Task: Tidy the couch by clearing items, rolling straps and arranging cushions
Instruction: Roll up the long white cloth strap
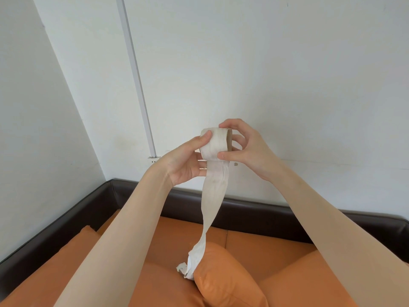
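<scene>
A cream cloth strap is partly wound into a roll, held up in front of the white wall. My left hand grips the roll's left side, thumb on top. My right hand pinches its right side with thumb below and fingers curled over it. The loose tail hangs down and twists, its frayed end reaching the orange couch seat beside an orange cushion.
The couch has a dark brown frame along the back and left side. Another orange cushion leans at the left arm. A white cable duct runs down the wall to a socket.
</scene>
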